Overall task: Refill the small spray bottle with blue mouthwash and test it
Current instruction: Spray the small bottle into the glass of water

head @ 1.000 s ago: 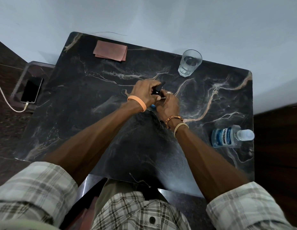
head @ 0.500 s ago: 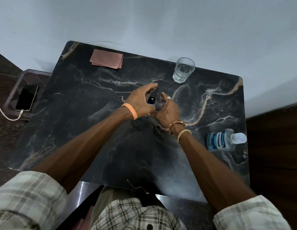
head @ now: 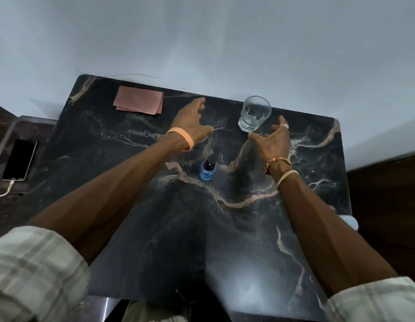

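So, on the glossy black marble tabletop [head: 155, 228] with pale veins, the small spray bottle [head: 207, 171] is stood upright, round, blue-filled and black-nozzled. Just beyond it, the left hand [head: 192, 123] and right hand [head: 274, 141] are held spread, gripping nothing. Farther back, a clear faceted glass [head: 254, 113] and a folded pink cloth [head: 138, 103] are seen.

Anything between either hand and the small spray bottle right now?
Nothing visible. The spray bottle stands alone on the table, nearer the person than the left hand and right hand; the glass is farther back.
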`<state>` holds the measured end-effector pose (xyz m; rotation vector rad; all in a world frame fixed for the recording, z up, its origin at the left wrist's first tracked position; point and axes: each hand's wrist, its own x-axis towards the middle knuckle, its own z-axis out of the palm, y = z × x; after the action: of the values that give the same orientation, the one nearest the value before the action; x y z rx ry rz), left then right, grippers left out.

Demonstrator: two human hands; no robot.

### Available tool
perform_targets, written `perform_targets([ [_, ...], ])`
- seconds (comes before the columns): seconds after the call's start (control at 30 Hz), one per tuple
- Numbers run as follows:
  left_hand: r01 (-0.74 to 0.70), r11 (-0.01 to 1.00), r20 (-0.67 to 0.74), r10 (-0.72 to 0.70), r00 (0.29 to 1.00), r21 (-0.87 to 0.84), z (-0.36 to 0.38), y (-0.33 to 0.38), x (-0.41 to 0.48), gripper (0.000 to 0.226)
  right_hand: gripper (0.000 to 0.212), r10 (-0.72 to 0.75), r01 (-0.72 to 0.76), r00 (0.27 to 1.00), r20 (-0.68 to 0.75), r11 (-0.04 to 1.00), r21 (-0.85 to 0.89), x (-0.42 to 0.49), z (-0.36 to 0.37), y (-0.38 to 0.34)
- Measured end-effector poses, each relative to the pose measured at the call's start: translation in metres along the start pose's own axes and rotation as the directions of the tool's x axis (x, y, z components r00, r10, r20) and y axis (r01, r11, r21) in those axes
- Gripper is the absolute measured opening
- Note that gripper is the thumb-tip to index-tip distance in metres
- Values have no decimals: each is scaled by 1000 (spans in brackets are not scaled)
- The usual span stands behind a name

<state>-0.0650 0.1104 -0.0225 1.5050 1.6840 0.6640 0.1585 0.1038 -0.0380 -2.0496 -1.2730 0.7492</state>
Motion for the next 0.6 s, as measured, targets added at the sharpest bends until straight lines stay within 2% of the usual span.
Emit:
perform_targets([
  [0.1,0,995,105,-11,994,97,22,6,26,92,116,51,-51,998,21,999,-4,24,14,2],
  [0.2,-7,987,206,-26,978,158,46,11,54,97,121,70,-71,997,20,997,14,43,27,7],
  [0.33,-46,985,302,-6,953,166,77,15,82,99,112,34,-35,999,9,996,81,58,39,16],
  [0.43,-130,988,288,100,952,87,92,19,89,72,87,4,-5,1000,9,993,121,64,42,18],
  [0.53,-119,993,241,115,964,2,95,20,89,51,82,17,-17,1000,4,991,132,62,39,15],
  [0.6,-125,992,227,127,966,-24,91,22,83,47,80,-2,4,1000,-8,990,138,55,35,10],
])
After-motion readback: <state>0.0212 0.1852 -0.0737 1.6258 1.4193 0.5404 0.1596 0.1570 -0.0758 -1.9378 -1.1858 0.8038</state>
